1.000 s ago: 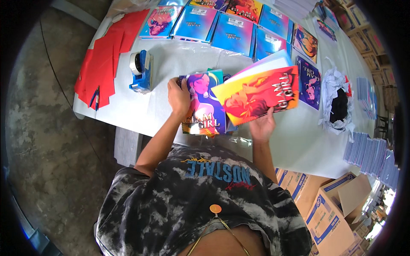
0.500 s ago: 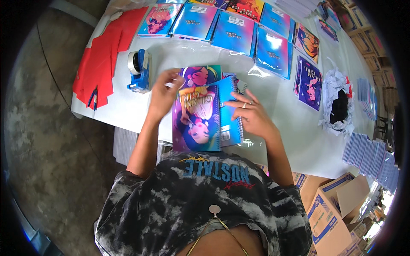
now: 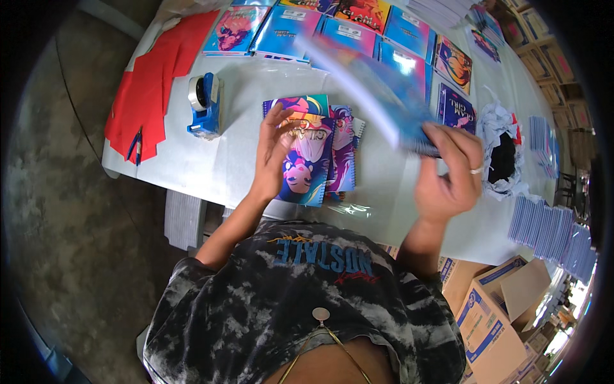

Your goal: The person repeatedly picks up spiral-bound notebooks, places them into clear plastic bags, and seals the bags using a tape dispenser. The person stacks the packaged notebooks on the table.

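Observation:
In my right hand (image 3: 451, 169) is a blue spiral notebook (image 3: 384, 89), lifted above the table and tilted; motion blurs it. The fingers and thumb pinch its near right corner. My left hand (image 3: 274, 153) rests with fingers apart over the left side of a notebook (image 3: 309, 171), which has a colourful illustrated cover and lies in front of me. Beneath and to the right of that one, a second illustrated notebook (image 3: 344, 150) shows partly. A further cover peeks out at the pile's far side.
Rows of notebooks (image 3: 288, 32) lie along the far side. At left are a blue tape dispenser (image 3: 206, 109), red sheets (image 3: 137, 109) and a pen (image 3: 135, 147). Crumpled plastic around something black (image 3: 502, 160) sits at right, near stacked notebooks (image 3: 543, 221). Cardboard boxes (image 3: 489, 326) stand below the table's right edge.
My right hand has taken the blue notebook from the pile and swung it up and to the right, uncovering another illustrated notebook. My left hand has shifted right onto the top notebook.

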The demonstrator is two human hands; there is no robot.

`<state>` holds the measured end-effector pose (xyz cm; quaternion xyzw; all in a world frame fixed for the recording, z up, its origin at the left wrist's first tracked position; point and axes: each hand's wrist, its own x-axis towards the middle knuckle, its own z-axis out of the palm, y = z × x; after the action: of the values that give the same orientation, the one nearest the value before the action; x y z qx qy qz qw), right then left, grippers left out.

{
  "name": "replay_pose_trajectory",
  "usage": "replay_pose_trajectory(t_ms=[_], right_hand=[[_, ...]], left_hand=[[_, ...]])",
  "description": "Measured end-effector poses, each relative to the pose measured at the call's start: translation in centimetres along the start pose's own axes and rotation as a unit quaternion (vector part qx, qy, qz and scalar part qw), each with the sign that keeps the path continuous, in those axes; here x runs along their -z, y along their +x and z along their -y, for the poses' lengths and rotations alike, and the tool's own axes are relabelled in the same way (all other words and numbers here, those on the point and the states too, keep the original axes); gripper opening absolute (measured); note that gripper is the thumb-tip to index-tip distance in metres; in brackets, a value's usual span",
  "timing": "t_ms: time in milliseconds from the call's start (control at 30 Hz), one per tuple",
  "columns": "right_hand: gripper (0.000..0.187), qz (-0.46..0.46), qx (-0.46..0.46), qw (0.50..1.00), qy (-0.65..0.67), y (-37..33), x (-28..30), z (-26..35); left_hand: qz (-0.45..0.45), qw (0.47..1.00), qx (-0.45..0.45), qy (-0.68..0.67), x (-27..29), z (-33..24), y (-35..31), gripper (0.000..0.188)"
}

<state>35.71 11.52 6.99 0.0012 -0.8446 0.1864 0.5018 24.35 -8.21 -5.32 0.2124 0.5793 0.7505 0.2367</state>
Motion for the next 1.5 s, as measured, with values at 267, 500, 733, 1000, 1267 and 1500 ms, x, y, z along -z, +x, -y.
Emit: replay_pose_trajectory(t_ms=[267,500,733,1000,1267,1500], right_hand=[[0.025,0.149,-0.32,0.866,0.354,-0.6,-4.0,4.3],[0.02,-0.032,-0.044,0.993,0.108,-0.5,-6.2,1.9],[0.039,0.263,-0.366,0.892,-0.042,-15.9,-10.3,-1.5],[0.034,0.222,-0.523,0.823,0.026,-19.5,-11.7,-3.1],[0.021,0.185,-0.565,0.804,-0.012,-16.4,-11.7,-2.9],[0.043,0.095,-0.387,0.891,-0.216,-11.4,-11.5,-16.7]], left_hand=[[-0.144,0.951,-0.204,0.184,-0.3,-6.3,-0.3,0.12],[-0.123,0.924,-0.132,0.336,0.7,-9.4,-2.0,0.02],[-0.091,0.839,0.227,0.487,5.3,2.7,-5.7,0.038],[-0.117,0.935,0.13,0.309,4.8,4.3,-1.6,0.09],[0.006,0.961,0.22,0.171,4.4,2.9,-0.7,0.077],[0.016,0.88,0.138,0.454,2.0,2.9,-1.5,0.077]])
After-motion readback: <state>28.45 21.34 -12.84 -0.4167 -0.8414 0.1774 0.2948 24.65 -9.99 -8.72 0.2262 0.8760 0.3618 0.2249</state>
